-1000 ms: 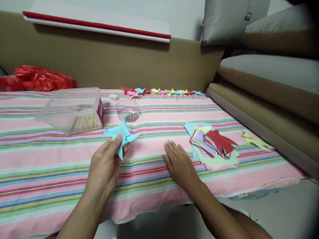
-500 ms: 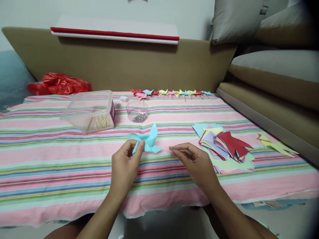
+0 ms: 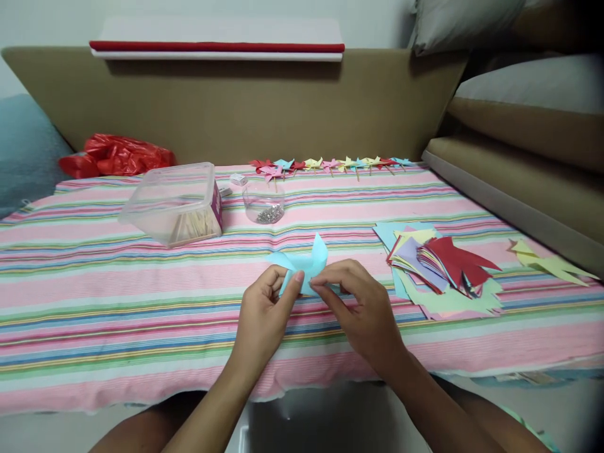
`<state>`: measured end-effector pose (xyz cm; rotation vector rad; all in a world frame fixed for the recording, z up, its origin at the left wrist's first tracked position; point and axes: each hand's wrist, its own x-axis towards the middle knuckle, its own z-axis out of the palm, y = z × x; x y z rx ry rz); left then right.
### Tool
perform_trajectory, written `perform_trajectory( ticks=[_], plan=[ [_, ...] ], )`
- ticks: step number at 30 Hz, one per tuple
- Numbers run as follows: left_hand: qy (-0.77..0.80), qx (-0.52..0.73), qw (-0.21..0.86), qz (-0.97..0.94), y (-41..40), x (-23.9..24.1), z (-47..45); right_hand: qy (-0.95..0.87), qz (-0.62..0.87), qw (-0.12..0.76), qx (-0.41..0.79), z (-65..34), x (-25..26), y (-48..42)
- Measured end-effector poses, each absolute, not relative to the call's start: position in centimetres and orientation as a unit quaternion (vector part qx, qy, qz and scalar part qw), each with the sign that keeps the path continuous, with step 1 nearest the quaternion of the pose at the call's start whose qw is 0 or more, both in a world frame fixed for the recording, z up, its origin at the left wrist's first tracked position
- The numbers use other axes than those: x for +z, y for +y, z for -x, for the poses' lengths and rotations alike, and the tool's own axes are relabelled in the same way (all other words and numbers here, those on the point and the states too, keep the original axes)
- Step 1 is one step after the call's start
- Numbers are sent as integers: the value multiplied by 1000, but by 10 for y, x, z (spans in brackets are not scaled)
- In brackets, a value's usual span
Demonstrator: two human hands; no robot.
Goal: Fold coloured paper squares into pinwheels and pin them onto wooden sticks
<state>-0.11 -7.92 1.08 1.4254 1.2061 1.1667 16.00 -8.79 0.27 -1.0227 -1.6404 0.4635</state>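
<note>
A light blue paper pinwheel (image 3: 319, 253) with folded blades is held over the striped cloth. My left hand (image 3: 265, 309) pinches it between thumb and fingers at its left side. My right hand (image 3: 367, 305) is closed, thumb and forefinger tips pressed together at the pinwheel's middle. Whatever sits between those fingertips is too small to make out. The right hand covers the pinwheel's lower right blade in part.
A clear box (image 3: 170, 204) of wooden sticks lies on its side at the left. Beside it stands a clear tub (image 3: 264, 202) with small silvery pieces. Finished pinwheels (image 3: 330, 165) line the back. Cut paper (image 3: 460, 258) is piled right, near a yellow piece (image 3: 547, 264).
My right hand has come from beside the pinwheel to its middle. The left hand keeps its hold on the pinwheel. The camera view has shifted slightly.
</note>
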Motion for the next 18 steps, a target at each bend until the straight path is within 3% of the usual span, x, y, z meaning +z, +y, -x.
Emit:
perform_trajectory(
  ticks=[18],
  plan=[
    [463, 497, 444, -584, -84, 12, -2, -639, 463, 535, 301, -164, -1, -88]
  ],
)
